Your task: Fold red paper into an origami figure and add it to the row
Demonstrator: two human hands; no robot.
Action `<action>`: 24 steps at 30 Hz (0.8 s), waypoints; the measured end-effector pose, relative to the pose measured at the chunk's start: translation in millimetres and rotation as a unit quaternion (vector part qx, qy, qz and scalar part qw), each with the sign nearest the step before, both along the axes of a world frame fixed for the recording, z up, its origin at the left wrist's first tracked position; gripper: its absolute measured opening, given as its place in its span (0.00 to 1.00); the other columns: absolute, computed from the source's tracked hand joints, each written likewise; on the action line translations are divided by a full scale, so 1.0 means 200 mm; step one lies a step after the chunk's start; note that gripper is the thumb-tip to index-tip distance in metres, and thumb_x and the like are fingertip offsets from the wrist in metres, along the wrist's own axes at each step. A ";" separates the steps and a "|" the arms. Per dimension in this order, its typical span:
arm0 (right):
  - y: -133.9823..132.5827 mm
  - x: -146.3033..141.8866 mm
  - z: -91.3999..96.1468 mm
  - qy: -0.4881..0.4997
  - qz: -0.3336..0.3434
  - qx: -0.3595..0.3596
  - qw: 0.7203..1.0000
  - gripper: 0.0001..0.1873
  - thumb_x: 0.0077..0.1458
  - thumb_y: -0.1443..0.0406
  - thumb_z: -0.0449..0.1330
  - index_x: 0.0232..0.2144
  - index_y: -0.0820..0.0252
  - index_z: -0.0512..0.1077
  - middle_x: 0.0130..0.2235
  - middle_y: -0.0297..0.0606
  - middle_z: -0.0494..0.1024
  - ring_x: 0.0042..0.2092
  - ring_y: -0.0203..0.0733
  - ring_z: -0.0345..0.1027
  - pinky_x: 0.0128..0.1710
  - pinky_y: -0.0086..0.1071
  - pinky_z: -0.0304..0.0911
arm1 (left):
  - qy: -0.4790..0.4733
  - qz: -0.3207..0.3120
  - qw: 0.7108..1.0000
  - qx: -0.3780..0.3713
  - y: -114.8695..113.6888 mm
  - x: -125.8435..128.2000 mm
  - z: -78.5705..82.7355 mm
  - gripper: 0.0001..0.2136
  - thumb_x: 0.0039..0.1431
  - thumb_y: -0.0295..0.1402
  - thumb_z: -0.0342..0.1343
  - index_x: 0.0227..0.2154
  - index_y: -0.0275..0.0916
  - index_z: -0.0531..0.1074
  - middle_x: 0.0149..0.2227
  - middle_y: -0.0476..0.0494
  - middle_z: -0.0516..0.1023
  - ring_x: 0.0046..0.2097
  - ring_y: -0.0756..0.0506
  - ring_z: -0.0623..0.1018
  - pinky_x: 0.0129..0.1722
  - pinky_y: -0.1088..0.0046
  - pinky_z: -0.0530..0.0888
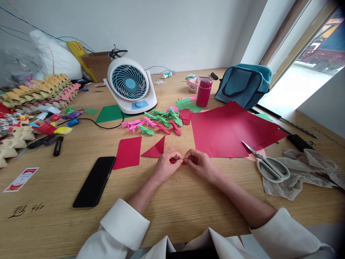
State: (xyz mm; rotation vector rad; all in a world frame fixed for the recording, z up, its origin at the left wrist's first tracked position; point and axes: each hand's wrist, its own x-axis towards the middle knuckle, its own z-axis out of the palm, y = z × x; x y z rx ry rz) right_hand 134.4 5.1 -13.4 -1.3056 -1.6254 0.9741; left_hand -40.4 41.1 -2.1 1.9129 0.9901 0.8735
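Head view: I've got the left hand (168,164) and right hand (198,163) just below center frame, fingertips pinching a small red paper piece (184,163) between them, mostly hidden by fingers, over the desk (188,205). Red triangle (157,150) just beside the left hand, red rectangle (127,153) left of that. Folded paper shapes (173,115) piled at center. Large red sheets (229,133) center right, scissors (261,157) overlapping their edge. Phone (94,182) lower left.

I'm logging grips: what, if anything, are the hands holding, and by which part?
The left hand and right hand pinch a small red paper piece; exactly which part each grips is hidden.
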 end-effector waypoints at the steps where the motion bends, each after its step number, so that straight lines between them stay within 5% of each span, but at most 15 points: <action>1: 0.00 0.00 0.00 -0.010 -0.001 0.011 1.000 0.03 0.54 0.66 0.57 0.29 0.58 0.69 0.25 0.30 0.68 0.26 0.34 0.58 0.26 0.27 0.54 | 0.001 -0.001 1.000 0.004 0.00 0.00 0.00 0.05 0.53 0.26 0.55 0.24 0.38 0.72 0.27 0.49 0.74 0.32 0.50 0.73 0.33 0.77 0.69; 9: -0.01 0.00 0.02 -0.073 0.005 0.016 0.997 0.04 0.55 0.68 0.55 0.29 0.58 0.68 0.26 0.30 0.68 0.26 0.33 0.58 0.27 0.27 0.53 | 0.005 -0.008 1.000 0.004 -0.01 0.01 0.00 0.05 0.53 0.25 0.55 0.24 0.38 0.72 0.27 0.49 0.74 0.32 0.50 0.74 0.32 0.77 0.69; 19: 0.05 0.05 -0.07 0.058 0.030 -0.027 0.998 0.08 0.58 0.60 0.56 0.37 0.58 0.67 0.28 0.31 0.71 0.28 0.34 0.60 0.26 0.27 0.55 | -0.050 0.027 0.991 -0.121 0.02 -0.02 -0.01 0.06 0.53 0.34 0.60 0.29 0.37 0.74 0.28 0.49 0.76 0.31 0.50 0.73 0.34 0.76 0.70; 24: 0.01 0.05 -0.02 0.067 0.035 -0.009 0.997 0.05 0.59 0.63 0.55 0.37 0.57 0.66 0.28 0.29 0.68 0.26 0.33 0.57 0.26 0.28 0.55 | -0.092 0.023 0.987 -0.131 0.03 -0.02 -0.02 0.07 0.52 0.35 0.61 0.28 0.37 0.71 0.28 0.49 0.74 0.31 0.51 0.73 0.33 0.77 0.70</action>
